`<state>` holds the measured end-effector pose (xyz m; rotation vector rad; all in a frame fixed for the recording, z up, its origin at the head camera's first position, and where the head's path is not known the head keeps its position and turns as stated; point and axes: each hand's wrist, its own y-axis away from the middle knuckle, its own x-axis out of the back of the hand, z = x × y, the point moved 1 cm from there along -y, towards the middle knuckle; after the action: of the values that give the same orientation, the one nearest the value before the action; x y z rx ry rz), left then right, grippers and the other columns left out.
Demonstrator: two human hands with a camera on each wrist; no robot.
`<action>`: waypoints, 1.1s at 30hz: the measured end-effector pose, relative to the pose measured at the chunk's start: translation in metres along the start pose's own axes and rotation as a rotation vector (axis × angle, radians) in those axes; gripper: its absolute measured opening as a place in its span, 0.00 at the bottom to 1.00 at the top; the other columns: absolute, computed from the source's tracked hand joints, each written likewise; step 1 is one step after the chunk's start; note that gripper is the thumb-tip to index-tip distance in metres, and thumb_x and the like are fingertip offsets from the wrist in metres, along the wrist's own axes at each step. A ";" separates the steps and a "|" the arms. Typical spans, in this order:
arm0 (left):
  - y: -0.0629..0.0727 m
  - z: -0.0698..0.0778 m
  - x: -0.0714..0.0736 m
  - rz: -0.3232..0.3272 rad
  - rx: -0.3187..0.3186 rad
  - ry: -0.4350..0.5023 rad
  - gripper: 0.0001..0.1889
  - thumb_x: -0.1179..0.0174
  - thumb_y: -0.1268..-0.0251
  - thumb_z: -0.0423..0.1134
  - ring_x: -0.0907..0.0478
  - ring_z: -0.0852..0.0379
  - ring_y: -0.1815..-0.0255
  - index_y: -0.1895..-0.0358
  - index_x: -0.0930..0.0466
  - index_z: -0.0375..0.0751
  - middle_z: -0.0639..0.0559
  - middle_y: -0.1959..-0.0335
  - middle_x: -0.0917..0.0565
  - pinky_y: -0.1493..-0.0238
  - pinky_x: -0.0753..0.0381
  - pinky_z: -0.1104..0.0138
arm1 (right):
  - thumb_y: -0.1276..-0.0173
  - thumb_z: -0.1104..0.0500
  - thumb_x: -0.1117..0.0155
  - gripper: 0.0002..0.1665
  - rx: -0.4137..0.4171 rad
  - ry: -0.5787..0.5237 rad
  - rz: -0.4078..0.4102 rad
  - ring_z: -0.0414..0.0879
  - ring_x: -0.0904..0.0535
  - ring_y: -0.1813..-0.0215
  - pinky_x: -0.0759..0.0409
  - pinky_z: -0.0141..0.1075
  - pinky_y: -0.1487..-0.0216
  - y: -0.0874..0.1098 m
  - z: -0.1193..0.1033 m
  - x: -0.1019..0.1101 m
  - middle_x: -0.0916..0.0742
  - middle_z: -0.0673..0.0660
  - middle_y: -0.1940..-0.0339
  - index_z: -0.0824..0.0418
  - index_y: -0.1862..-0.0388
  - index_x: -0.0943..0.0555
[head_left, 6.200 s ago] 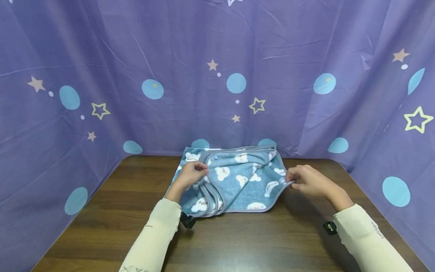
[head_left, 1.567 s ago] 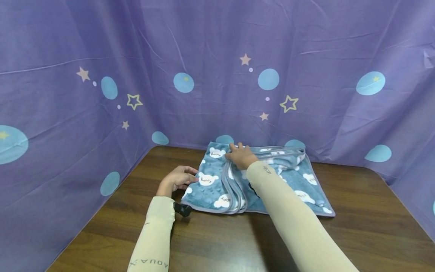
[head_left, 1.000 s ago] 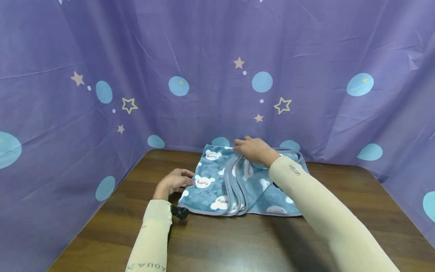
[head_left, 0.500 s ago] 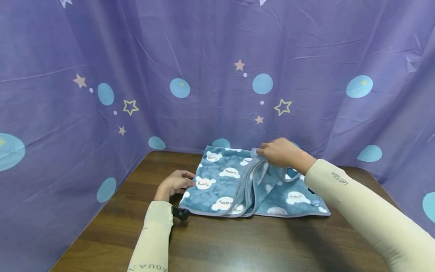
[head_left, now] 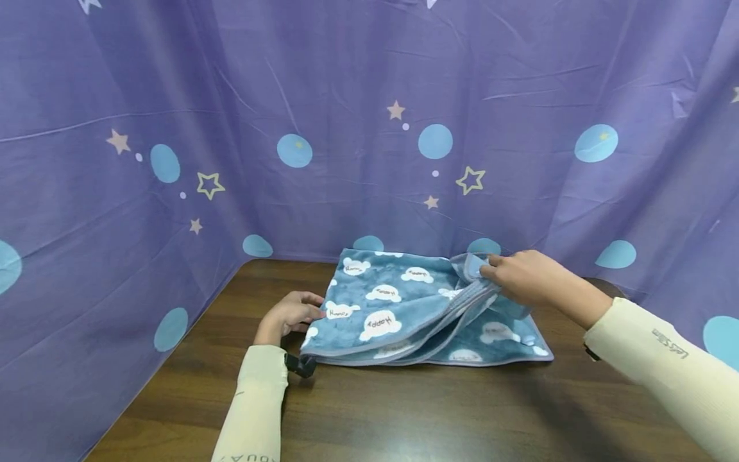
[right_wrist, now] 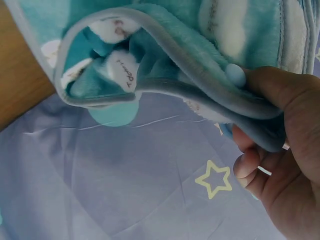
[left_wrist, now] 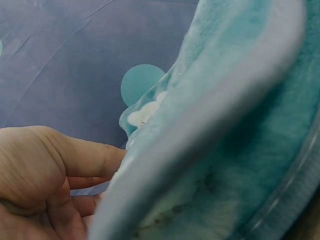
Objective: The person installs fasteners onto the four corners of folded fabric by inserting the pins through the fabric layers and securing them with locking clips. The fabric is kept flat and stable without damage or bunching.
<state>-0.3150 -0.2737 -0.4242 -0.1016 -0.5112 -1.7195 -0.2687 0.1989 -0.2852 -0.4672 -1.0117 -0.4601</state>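
A teal fleece blanket [head_left: 358, 289] with white bear-head prints and grey piped edges lies folded on the table in the head view. At its left edge, my left hand [head_left: 288, 314] pinches the cloth, thumb on top; in the left wrist view the fingertips go behind the blanket [left_wrist: 250, 115]. Toward the back right, my right hand [head_left: 525, 276] grips several gathered layers of the edge and holds them raised. The right wrist view shows the thumb beside a pale round snap button [right_wrist: 235, 75], with the piped edges looping open below the hand.
The brown wooden table [head_left: 369, 417] extends in front of and beside the blanket. A purple curtain [head_left: 346, 192] with stars and blue circles hangs close behind the table and along its left side.
My right hand has moved from the blanket's back middle to the right, drawing the upper layers with it; more printed cloth shows on the left. The left hand stays at the left edge.
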 end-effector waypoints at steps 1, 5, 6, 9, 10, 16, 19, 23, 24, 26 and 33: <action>0.000 0.000 0.000 -0.001 -0.001 0.004 0.26 0.34 0.32 0.32 0.20 0.46 0.46 0.32 0.27 0.31 0.38 0.43 0.19 0.52 0.16 0.54 | 0.43 0.66 0.26 0.15 0.001 -0.002 0.020 0.45 0.30 0.82 0.26 0.44 0.82 0.005 -0.002 -0.001 0.21 0.54 0.70 0.56 0.61 0.22; 0.001 0.002 0.001 -0.004 -0.002 0.018 0.27 0.34 0.32 0.32 0.20 0.45 0.46 0.32 0.28 0.30 0.37 0.43 0.19 0.51 0.16 0.54 | 0.44 0.69 0.27 0.16 -0.012 -0.023 0.063 0.44 0.33 0.83 0.29 0.41 0.84 0.022 -0.012 -0.006 0.24 0.53 0.73 0.56 0.62 0.23; 0.000 0.002 0.001 -0.004 0.001 0.023 0.27 0.33 0.32 0.32 0.20 0.45 0.46 0.32 0.28 0.31 0.37 0.43 0.19 0.51 0.16 0.54 | 0.45 0.69 0.27 0.16 -0.020 -0.025 0.071 0.43 0.34 0.83 0.30 0.41 0.85 0.026 -0.015 -0.008 0.24 0.53 0.73 0.57 0.62 0.23; 0.000 0.003 0.001 -0.003 0.000 0.015 0.27 0.33 0.32 0.32 0.20 0.45 0.46 0.32 0.28 0.30 0.36 0.43 0.19 0.51 0.16 0.54 | 0.47 0.69 0.26 0.18 -0.047 -0.028 0.081 0.43 0.35 0.85 0.32 0.39 0.87 0.037 -0.025 -0.016 0.24 0.54 0.73 0.57 0.62 0.24; 0.000 0.004 0.001 -0.003 0.001 0.012 0.27 0.33 0.32 0.32 0.20 0.45 0.45 0.32 0.29 0.30 0.36 0.43 0.19 0.51 0.16 0.54 | 0.47 0.69 0.26 0.19 -0.055 -0.025 0.088 0.43 0.36 0.85 0.33 0.39 0.87 0.040 -0.029 -0.020 0.25 0.54 0.73 0.58 0.61 0.24; 0.002 0.005 0.000 0.005 -0.001 0.021 0.27 0.33 0.33 0.31 0.19 0.46 0.48 0.33 0.28 0.30 0.37 0.45 0.19 0.52 0.16 0.54 | 0.49 0.71 0.27 0.21 -0.104 0.006 0.147 0.42 0.40 0.87 0.37 0.38 0.89 0.059 -0.049 -0.046 0.28 0.53 0.75 0.57 0.61 0.27; 0.003 0.003 -0.001 0.011 0.000 0.016 0.26 0.33 0.34 0.31 0.19 0.48 0.52 0.34 0.28 0.29 0.39 0.48 0.18 0.54 0.15 0.55 | 0.50 0.70 0.26 0.22 -0.113 0.028 0.183 0.40 0.42 0.87 0.39 0.36 0.90 0.069 -0.057 -0.058 0.29 0.52 0.76 0.57 0.62 0.27; 0.005 0.000 -0.002 0.021 0.007 0.019 0.26 0.34 0.34 0.30 0.20 0.49 0.54 0.34 0.27 0.29 0.41 0.50 0.18 0.54 0.15 0.56 | 0.53 0.55 0.16 0.28 -0.150 0.034 0.174 0.40 0.39 0.88 0.39 0.37 0.89 0.081 -0.064 -0.068 0.27 0.49 0.78 0.56 0.61 0.27; 0.005 -0.001 -0.003 0.021 0.006 0.023 0.26 0.34 0.34 0.30 0.20 0.49 0.54 0.34 0.27 0.30 0.41 0.50 0.18 0.54 0.15 0.57 | 0.54 0.49 0.15 0.31 -0.174 0.026 0.158 0.41 0.37 0.88 0.39 0.38 0.89 0.083 -0.066 -0.070 0.26 0.49 0.79 0.56 0.61 0.27; 0.004 -0.001 -0.004 0.015 0.000 0.024 0.26 0.34 0.34 0.30 0.20 0.49 0.54 0.34 0.27 0.29 0.41 0.50 0.18 0.53 0.15 0.56 | 0.57 0.38 0.15 0.38 -0.228 0.003 0.116 0.42 0.34 0.87 0.37 0.39 0.89 0.089 -0.069 -0.072 0.25 0.47 0.81 0.56 0.60 0.27; -0.001 0.000 -0.003 0.017 0.004 0.018 0.25 0.34 0.34 0.30 0.20 0.49 0.54 0.35 0.26 0.29 0.41 0.51 0.18 0.54 0.15 0.57 | 0.47 0.31 0.24 0.33 -0.344 -0.077 0.068 0.42 0.36 0.87 0.36 0.42 0.89 0.100 -0.074 -0.066 0.31 0.45 0.87 0.52 0.74 0.31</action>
<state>-0.3151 -0.2707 -0.4255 -0.0873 -0.4988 -1.7010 -0.1913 0.2470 -0.3927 -0.8298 -0.9905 -0.5612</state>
